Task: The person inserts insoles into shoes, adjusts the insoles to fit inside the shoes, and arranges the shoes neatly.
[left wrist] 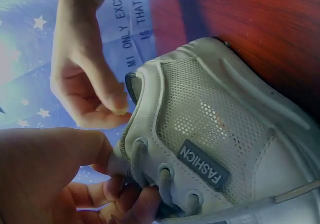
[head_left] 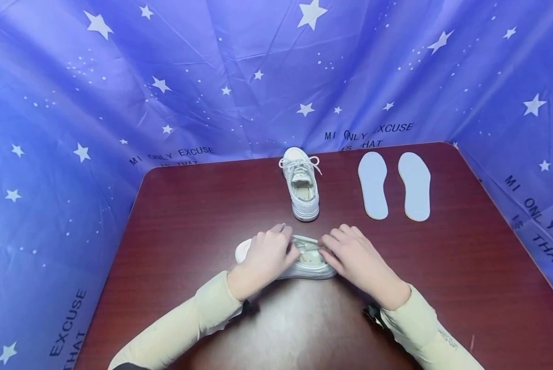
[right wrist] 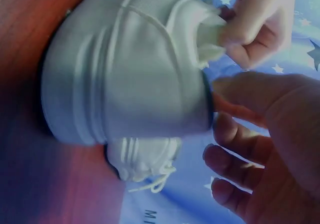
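A white sneaker (head_left: 311,272) lies sideways in front of me, toe to the left, its inside showing between my hands. My left hand (head_left: 269,257) is at the laced front and pinches the tongue; the left wrist view shows its fingers (left wrist: 145,204) beside the laces and a grey "FASHICN" tag (left wrist: 204,165) on the mesh side. At the heel end, my right hand (head_left: 362,259) holds the collar's rim between thumb and forefinger. Its other fingers (right wrist: 235,161) are bent, off the shoe, in the right wrist view.
The second white sneaker (head_left: 304,200), laces tied in a bow, stands beyond the hands with its heel toward me. Two white insoles, a left one (head_left: 372,185) and a right one (head_left: 414,186), lie at the back right of the red-brown table (head_left: 188,216). A starry blue curtain (head_left: 239,61) surrounds it.
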Tool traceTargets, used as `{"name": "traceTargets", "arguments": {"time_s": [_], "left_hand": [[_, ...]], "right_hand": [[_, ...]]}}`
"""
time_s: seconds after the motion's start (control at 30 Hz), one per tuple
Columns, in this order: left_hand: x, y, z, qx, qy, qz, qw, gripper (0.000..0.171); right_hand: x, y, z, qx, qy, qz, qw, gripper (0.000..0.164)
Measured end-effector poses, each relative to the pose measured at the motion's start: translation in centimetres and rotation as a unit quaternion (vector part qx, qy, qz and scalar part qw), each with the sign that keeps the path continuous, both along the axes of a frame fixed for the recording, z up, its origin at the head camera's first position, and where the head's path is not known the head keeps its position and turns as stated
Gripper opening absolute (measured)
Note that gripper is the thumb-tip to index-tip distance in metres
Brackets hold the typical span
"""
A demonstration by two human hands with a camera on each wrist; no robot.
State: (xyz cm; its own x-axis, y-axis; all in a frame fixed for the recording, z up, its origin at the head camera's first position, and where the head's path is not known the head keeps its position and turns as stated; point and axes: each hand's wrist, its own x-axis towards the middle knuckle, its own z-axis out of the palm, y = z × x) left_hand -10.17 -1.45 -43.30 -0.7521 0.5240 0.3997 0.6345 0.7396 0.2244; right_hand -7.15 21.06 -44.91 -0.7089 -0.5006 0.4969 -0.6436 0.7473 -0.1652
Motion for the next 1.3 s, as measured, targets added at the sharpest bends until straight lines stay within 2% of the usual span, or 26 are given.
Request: {"name": "traceTargets", "arguments": {"time_s": [0.13, 0.3, 0.6, 0.77, 0.9, 1.03, 1.17, 1.3], "left_hand": [[0.1, 0.5, -0.3, 0.010, 0.000, -0.010, 0.9999, 0.024], [0.1, 0.2, -0.6, 0.016, -0.015, -0.028, 0.9994, 0.023], [-0.2, -0.8, -0.5, -0.036, -0.006, -0.106, 0.9938, 0.016], [-0.4, -1.2, -0.3, -0.050, -0.025, -0.124, 0.9907, 0.010], [-0.8, -1.5, -0.1, -0.022, -0.053, -0.131, 0.9897, 0.009], [-1.1, -1.7, -0.1, 0.016, -0.090, -0.131, 0.9871, 0.020], [-1.4, -2.1, -0.1, 0.044, -0.130, -0.123, 0.9828, 0.028], [-1.7, -2.6, -0.1, 0.088, -0.168, -0.114, 0.9752, 0.027]], "right_hand": [[-0.1, -0.2, -0.6, 0.024, -0.001, 0.011, 1.000, 0.014], [-0.2, -0.4, -1.2, 0.030, -0.002, 0.004, 1.000, 0.014], [0.1, -0.6, -1.4, 0.025, -0.014, -0.019, 0.999, 0.015], [0.1, -0.4, -1.5, 0.018, -0.011, -0.017, 1.000, 0.014], [-0.1, -0.3, -1.3, 0.017, -0.011, -0.015, 1.000, 0.012], [-0.2, -0.3, -1.2, 0.019, -0.010, -0.015, 1.000, 0.010], [-0.2, -0.2, -1.0, 0.028, -0.009, -0.019, 0.999, 0.010], [-0.2, -0.2, -0.8, 0.036, -0.016, -0.022, 0.999, 0.013]]}}
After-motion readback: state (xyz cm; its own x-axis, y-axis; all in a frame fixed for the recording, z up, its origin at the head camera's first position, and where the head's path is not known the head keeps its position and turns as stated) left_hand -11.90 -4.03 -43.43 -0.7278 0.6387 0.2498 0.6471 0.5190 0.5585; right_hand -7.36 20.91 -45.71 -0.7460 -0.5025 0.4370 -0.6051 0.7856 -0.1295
